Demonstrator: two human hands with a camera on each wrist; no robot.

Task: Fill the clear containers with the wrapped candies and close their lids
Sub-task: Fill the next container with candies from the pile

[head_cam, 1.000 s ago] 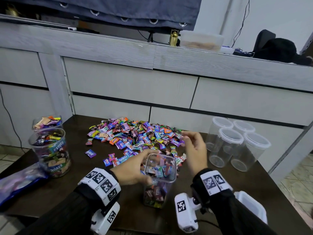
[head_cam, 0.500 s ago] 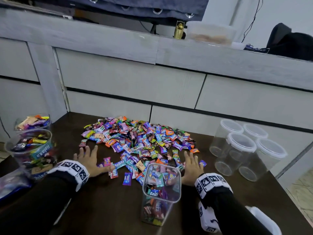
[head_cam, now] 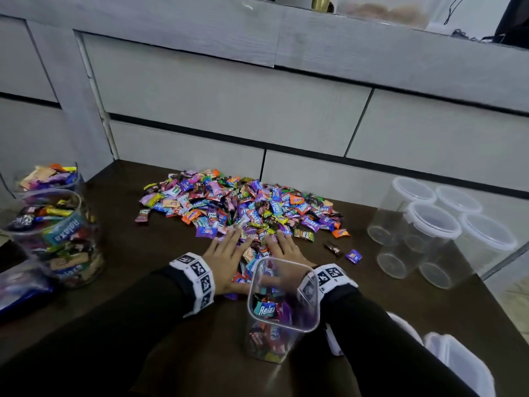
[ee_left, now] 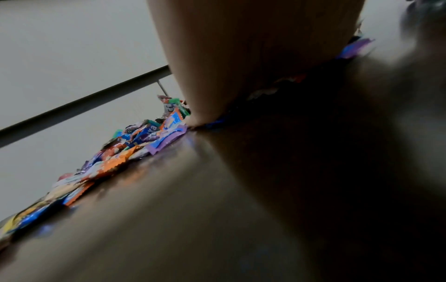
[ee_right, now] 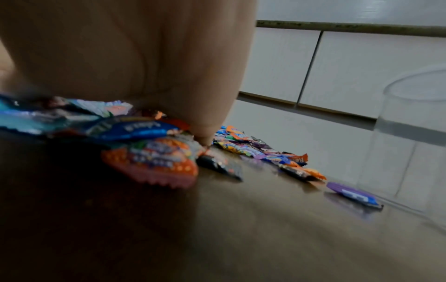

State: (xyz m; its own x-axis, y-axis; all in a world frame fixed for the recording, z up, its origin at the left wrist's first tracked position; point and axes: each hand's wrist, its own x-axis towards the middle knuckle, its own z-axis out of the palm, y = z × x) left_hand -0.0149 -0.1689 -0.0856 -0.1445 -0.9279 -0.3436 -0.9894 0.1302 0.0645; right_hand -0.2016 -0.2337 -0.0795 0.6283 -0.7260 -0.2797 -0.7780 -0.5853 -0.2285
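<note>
A pile of wrapped candies [head_cam: 243, 207] lies in the middle of the dark table [head_cam: 120, 253]. A clear square container [head_cam: 282, 308], partly filled and with no lid on it, stands at the near edge of the pile. My left hand [head_cam: 226, 253] and right hand [head_cam: 283, 247] lie flat with straight fingers on the pile's near edge, close together, with candies heaped between them. In the wrist views the left palm [ee_left: 253, 47] and right palm [ee_right: 144, 57] press down on wrappers [ee_right: 154, 162].
Two filled jars [head_cam: 60, 233] stand at the left beside a blue bag [head_cam: 20, 287]. Several empty lidded round containers [head_cam: 429, 233] stand at the right. A white lid [head_cam: 458, 365] lies at the near right. Grey drawers [head_cam: 229, 96] back the table.
Both hands left the square container, spread wide on the table, then swept inward. They now lie close together with candies gathered between them. The camera has tilted down.
</note>
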